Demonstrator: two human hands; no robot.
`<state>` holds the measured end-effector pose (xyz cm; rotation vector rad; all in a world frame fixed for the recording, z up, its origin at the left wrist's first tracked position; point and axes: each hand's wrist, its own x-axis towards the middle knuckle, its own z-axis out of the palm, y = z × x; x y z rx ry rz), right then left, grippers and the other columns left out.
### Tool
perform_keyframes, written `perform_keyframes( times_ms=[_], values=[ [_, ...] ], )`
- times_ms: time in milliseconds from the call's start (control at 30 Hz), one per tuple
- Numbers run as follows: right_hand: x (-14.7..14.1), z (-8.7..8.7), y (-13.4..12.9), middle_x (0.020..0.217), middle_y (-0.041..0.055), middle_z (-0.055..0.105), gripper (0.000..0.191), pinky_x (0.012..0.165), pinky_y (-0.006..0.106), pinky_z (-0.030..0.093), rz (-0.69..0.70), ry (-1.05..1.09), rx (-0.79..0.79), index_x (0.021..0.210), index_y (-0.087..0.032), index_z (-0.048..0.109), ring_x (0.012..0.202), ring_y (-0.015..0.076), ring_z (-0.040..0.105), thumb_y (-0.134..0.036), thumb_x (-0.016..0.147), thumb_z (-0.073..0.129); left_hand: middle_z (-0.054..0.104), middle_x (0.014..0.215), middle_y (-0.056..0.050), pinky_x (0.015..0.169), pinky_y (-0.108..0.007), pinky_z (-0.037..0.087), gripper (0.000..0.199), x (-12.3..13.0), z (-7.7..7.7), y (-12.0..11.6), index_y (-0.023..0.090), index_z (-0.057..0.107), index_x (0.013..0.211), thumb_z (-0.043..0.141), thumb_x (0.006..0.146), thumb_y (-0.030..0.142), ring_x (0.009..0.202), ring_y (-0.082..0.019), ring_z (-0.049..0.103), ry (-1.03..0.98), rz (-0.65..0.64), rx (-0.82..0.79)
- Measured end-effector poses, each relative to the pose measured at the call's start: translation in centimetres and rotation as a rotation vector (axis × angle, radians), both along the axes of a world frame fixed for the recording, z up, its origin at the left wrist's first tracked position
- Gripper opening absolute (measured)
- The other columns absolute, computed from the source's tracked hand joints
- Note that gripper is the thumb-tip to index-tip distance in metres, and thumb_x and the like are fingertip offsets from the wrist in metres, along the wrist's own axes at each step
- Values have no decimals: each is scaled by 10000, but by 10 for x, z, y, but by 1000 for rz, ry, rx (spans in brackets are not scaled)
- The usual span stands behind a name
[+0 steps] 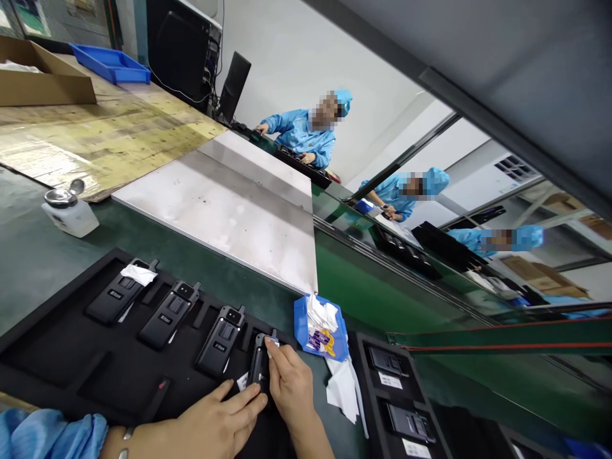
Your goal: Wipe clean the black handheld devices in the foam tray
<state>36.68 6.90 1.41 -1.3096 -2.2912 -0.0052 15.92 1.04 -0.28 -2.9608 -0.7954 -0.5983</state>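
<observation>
Rightmost handset (259,364) in black tray (45,335). Right hand (294,386) pinches its top end; left hand (215,415) touches the lower end, clasp unclear. Best done with light, even pressure, body braced.

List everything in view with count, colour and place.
radios: four, black, near tray
near tray: one, black, front
wipe: one, white, on leftmost radio
bottle: one, white, left
box: one, brown, far left
blue tray: one, behind box
yellow board: one, back left
electronics: several, black, back
white boards: two, centre
bin: one, blue, holds wipes
right tray: one, black, two devices clear
table: one, green, underneath
people: three, blue clothing, back
left hand, right hand: bare, fingers on rightmost radio
</observation>
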Motion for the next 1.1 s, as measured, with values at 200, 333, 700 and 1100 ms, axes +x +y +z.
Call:
perform_keyframes(
  times_ms=[200,333,700,1100],
  values=[
    [0,2,1,772,33,613,337,630,215,488,5,-6,5,1211,-164,652,658,119,606,-128,962,429,535,1455,-2,948,-345,454,360,0,-3,-1,218,658,1231,425,1002,369,1321,-205,477,-7,7,-6],
    [0,-3,0,774,35,610,328,632,219,484,3,23,9,1209,-158,646,655,119,602,-124,962,433,528,1460,6,956,-349,453,351,0,-5,-1,222,648,1229,408,1012,360,1327,-195,472,-14,9,21],
    [-8,17,10,868,33,637,210,701,224,514,-65,173,-90,1019,-210,678,764,124,642,-214,965,474,521,1466,-6,939,-348,477,345,1,-9,-1,221,668,1221,459,994,377,1316,-207,493,-11,4,9],
    [-16,42,35,878,42,569,222,660,250,402,44,-333,-170,922,-186,589,732,149,561,-57,899,410,562,1426,34,909,-356,467,323,2,-7,-1,237,675,1157,403,1019,343,1299,-178,505,-56,29,47]
  ],
)
